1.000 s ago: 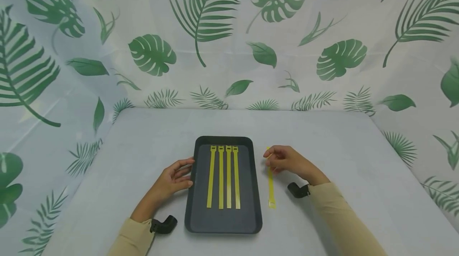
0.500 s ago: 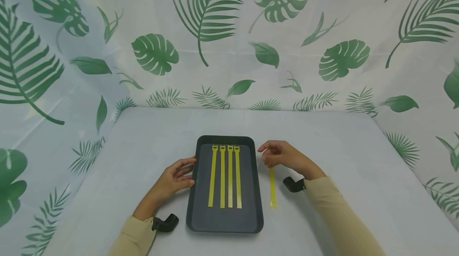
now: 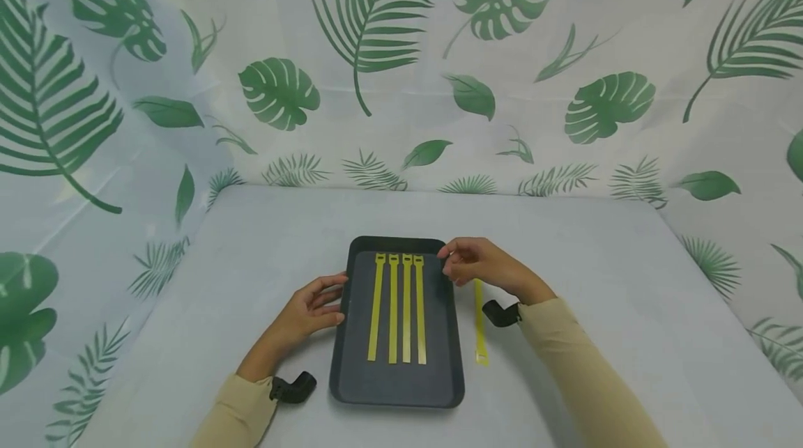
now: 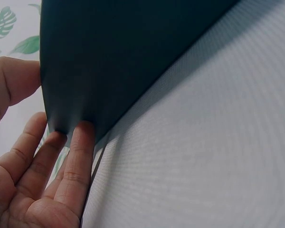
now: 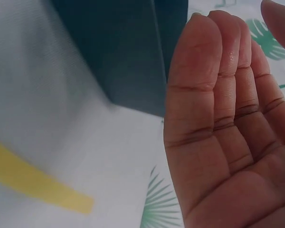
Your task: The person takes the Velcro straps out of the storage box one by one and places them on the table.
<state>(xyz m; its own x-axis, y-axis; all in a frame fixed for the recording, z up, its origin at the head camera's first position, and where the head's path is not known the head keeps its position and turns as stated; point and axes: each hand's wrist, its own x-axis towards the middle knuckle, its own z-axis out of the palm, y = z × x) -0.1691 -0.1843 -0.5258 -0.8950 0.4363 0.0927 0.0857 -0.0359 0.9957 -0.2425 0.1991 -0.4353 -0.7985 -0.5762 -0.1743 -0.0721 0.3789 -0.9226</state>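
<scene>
Several yellow cable-tie straps (image 3: 393,315) lie side by side in a dark grey tray (image 3: 395,387), their slotted heads toward the far end. My left hand (image 3: 311,310) touches the tray's left side; in the left wrist view its fingertips (image 4: 80,137) rest against the dark wall with the fingers extended. Beside the far right corner is my right hand (image 3: 483,265), its fingers loosely bent and holding nothing. Under it, one more yellow strap (image 3: 480,329) lies on the table, slotted head toward me; the right wrist view shows part of this strap (image 5: 42,183).
A white cloth-covered table (image 3: 276,232) surrounds the tray. Behind and at both sides hangs a white sheet (image 3: 389,103) printed with green leaves. A black wrist camera (image 3: 295,388) juts from the left sleeve, and another wrist camera (image 3: 500,313) from the right.
My right hand has moved left and away from me, off the loose strap to the tray's right rim. The left hand stays at the tray's side. The head view has shifted slightly.
</scene>
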